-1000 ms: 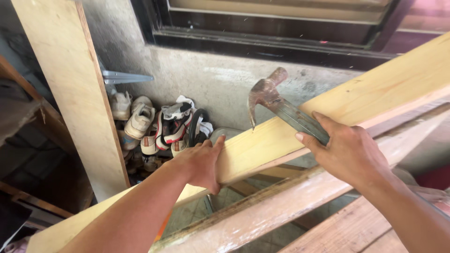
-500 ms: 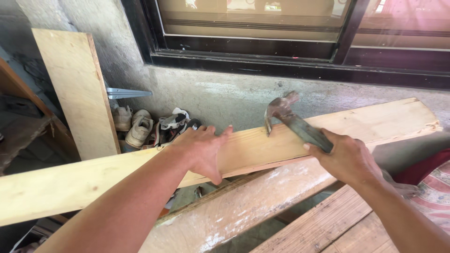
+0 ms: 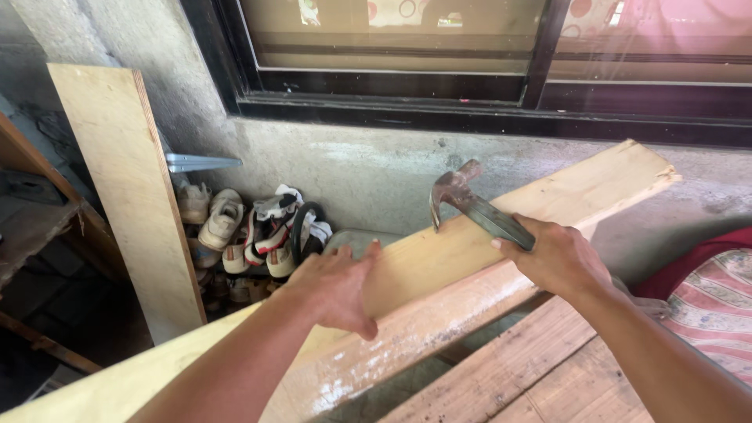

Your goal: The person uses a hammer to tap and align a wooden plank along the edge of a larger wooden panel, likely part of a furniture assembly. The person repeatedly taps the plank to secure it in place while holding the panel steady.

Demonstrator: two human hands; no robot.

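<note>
Head view shows the left hand (image 3: 338,288) pressed flat, fingers spread, on the upper face of a long pale plank (image 3: 501,227) that runs from the near left up to the far right, just below a dark window frame (image 3: 392,117). It grasps nothing; the palm only bears down. The right hand (image 3: 558,257) is wrapped closed around the handle of a claw hammer (image 3: 468,205), whose rusty head hangs just above the plank's far edge.

By its look the plank is stiff, dry softwood, light for its length but awkward, likely to swing if held at one end (a hold near the middle, where the palm sits, seems steadiest). Its face looks smooth, not slippery. The hammer is head-heavy. A whitish, rougher board (image 3: 407,345) lies alongside, touching it.
</note>
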